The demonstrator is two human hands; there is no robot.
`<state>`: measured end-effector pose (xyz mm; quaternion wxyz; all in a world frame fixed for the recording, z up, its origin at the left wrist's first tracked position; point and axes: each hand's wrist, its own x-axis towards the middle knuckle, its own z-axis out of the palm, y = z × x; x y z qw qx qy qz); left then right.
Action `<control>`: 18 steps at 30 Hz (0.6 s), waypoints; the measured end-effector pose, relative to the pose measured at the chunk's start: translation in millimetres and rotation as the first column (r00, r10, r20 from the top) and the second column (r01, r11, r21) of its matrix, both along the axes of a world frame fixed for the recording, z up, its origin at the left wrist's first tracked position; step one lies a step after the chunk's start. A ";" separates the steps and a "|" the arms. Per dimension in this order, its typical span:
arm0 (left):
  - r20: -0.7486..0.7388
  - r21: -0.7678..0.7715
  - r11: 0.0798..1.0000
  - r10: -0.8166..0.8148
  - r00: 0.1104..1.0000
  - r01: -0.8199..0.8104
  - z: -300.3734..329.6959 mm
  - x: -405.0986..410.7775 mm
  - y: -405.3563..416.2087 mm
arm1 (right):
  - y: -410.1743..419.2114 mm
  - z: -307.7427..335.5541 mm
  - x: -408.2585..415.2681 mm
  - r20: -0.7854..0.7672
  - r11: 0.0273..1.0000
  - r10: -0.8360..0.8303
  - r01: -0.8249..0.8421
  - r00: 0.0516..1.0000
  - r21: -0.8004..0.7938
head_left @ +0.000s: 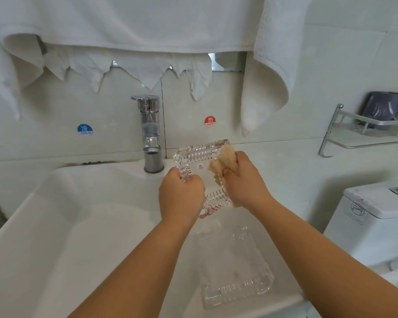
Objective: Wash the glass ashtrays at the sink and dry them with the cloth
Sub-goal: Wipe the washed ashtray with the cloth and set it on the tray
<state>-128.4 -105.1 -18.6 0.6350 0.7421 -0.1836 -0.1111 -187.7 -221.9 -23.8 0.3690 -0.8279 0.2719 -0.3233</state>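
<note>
Glass ashtray [201, 167], tilted above the sink's [55, 226] right rim, pinched by left hand [180, 195]; right hand [244, 182] grips cloth [221, 166] against it. Wet glass may slip onto second ashtray [236, 269] below.

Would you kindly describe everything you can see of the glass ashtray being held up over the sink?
The held ashtray is clear, thick, ribbed glass, square with notched rims and a small label at its centre. It is tilted up on edge above the sink, beside the tap. The left hand grips its lower left edge; the right hand presses a beige cloth against its right rim. Whether it is wet cannot be told.
</note>
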 end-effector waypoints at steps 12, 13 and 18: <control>0.048 -0.008 0.991 -0.134 0.990 0.135 1.9 -3.6 -1.4 | -6.6 7.9 -6.4 -0.090 0.899 -0.364 0.325 0.927 -0.292; 0.065 -0.009 0.992 -0.122 0.990 0.123 1.9 -4.3 -1.3 | -5.9 7.4 -6.2 -0.099 0.887 -0.374 0.324 0.922 -0.329; 0.001 -0.032 0.993 -0.114 0.993 0.114 0.8 -1.6 -0.3 | -10.3 -1.6 1.9 0.122 0.978 -0.074 0.096 0.990 -0.187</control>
